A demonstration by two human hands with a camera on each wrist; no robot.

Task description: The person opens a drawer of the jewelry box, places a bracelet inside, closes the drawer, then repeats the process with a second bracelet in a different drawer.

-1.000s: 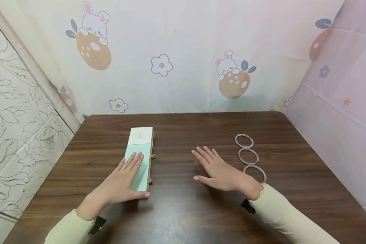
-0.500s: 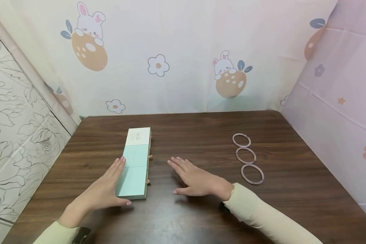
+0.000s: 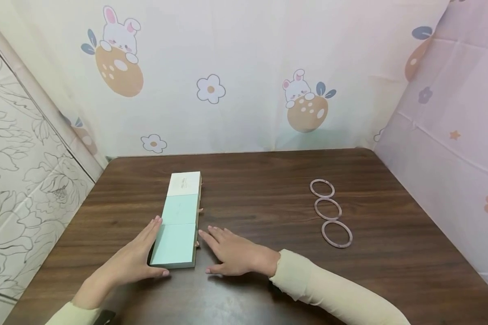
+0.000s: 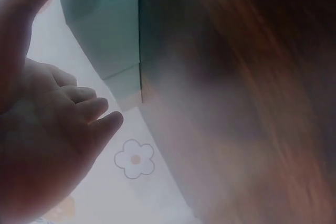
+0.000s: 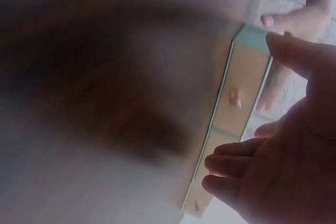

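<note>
Three small drawer boxes lie end to end in a row on the left half of the table: a white box (image 3: pixel 184 183) at the far end, then a mint middle box (image 3: pixel 180 209) and a mint near box (image 3: pixel 174 245). Little ribbon pulls (image 5: pixel 235 98) stick out of their tan right sides. My left hand (image 3: pixel 131 258) lies along the left side of the near box, fingers straight, thumb by its front corner. On the other side my right hand (image 3: pixel 236 254) stands with fingers extended, fingertips close to the right side of the near box. Neither hand grips anything.
To the right, three pale purple rings (image 3: pixel 336 234) lie in a line, edge to edge, on the dark wood table (image 3: pixel 260 180). Behind the table hangs a curtain (image 3: pixel 248 67) printed with rabbits and flowers. A floral panel (image 3: pixel 28 171) stands at the left.
My left hand has come off the top of the boxes to their left side. My right hand has moved left, away from the rings, towards the boxes' right side.
</note>
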